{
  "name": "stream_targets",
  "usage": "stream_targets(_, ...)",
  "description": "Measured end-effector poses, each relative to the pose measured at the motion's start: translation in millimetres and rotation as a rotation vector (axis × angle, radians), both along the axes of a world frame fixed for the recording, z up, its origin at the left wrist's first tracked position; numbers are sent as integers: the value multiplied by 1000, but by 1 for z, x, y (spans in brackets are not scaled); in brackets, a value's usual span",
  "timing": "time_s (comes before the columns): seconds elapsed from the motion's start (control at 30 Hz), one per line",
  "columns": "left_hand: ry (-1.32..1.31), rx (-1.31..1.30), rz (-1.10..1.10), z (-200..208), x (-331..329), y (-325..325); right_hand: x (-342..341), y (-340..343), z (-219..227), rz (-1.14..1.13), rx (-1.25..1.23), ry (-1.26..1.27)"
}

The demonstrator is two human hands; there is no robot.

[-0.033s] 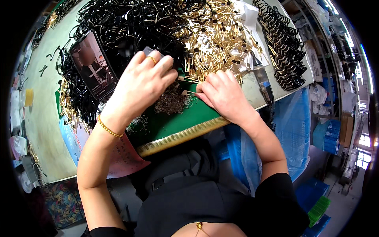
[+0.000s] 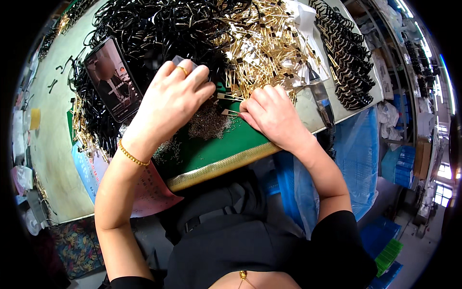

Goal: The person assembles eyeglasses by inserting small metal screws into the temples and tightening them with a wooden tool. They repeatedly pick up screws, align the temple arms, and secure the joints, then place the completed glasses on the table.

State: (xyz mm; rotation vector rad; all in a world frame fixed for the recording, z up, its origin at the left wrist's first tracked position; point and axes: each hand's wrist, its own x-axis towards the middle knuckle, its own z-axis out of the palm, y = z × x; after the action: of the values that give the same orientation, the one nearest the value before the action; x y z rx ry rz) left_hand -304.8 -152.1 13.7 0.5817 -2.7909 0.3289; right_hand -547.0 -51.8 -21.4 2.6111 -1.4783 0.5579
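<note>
My right hand (image 2: 272, 113) is closed, thumb and fingers pinching a gold flat hair clip (image 2: 230, 112) whose end points left over the green mat (image 2: 202, 152). My left hand (image 2: 178, 98) is curled closed over the pile of tiny dark beads (image 2: 209, 123); its palm side is hidden, so what it holds cannot be made out. Just past its knuckles a greyish clear piece (image 2: 185, 62) shows. Between the hands, another gold clip (image 2: 230, 97) lies near the left fingertips. A large heap of gold clips (image 2: 262, 53) rises beyond my right hand.
A phone (image 2: 113, 79) leans on a tangle of black hair bands (image 2: 159, 24). Rows of black pieces (image 2: 346, 62) lie at the right. A pink and blue sheet (image 2: 149, 195) overhangs the front edge, near a yellow ribbed strip (image 2: 221, 166). Blue plastic sheeting (image 2: 353, 159) hangs at right.
My left hand has shifted very slightly left, its fingers still curled. My right hand and the clip in it stay in place.
</note>
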Motion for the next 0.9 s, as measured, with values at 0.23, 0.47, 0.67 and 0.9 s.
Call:
stream_targets(0.23,144,-26,106,-20,-15,-23,-7,-14,-2,-133,-70,27)
stream_targets(0.47,162,3,149,-19,-14,-19,-4,-9,12,-62,2,21)
stream_targets(0.67,377,-16,280,-2,0,21,4,-21,4,-106,-148,160)
stream_targets(0.9,151,70,333,-16,9,46,16,-41,0,-306,-169,118)
